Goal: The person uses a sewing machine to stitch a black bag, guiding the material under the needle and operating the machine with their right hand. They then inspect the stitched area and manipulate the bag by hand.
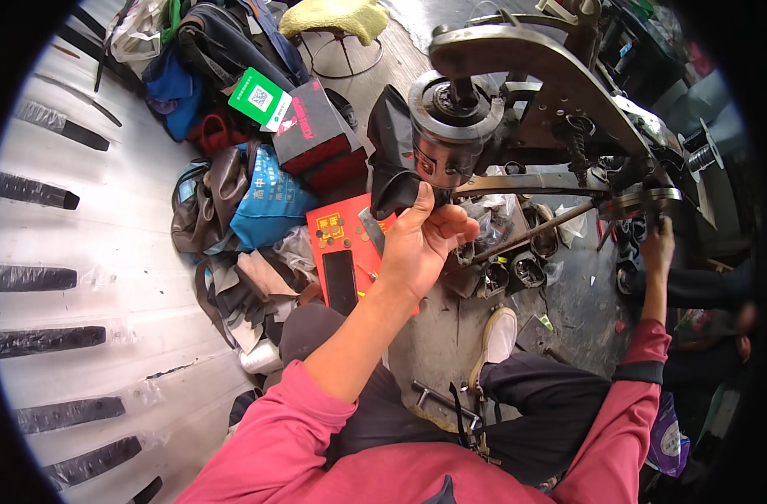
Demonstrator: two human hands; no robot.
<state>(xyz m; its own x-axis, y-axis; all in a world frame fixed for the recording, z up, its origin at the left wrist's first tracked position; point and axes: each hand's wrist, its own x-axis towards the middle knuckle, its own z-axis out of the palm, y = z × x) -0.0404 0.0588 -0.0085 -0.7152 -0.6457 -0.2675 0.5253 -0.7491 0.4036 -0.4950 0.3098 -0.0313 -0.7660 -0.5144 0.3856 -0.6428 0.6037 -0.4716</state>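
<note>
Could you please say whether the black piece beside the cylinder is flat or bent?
Bent: the black piece curls at its lower edge, by the left hand.

Worn metal is gleaming dully on the machine [585, 101], while a black piece [387, 139] is showing a smooth, leather-like sheen. A phone [340, 281] is presenting a smooth, glassy face. The stool cover [337, 17] is looking rough and fluffy, sleeves [274, 420] are showing matt cloth, and a plastic bag [139, 34] is glistening.
</note>
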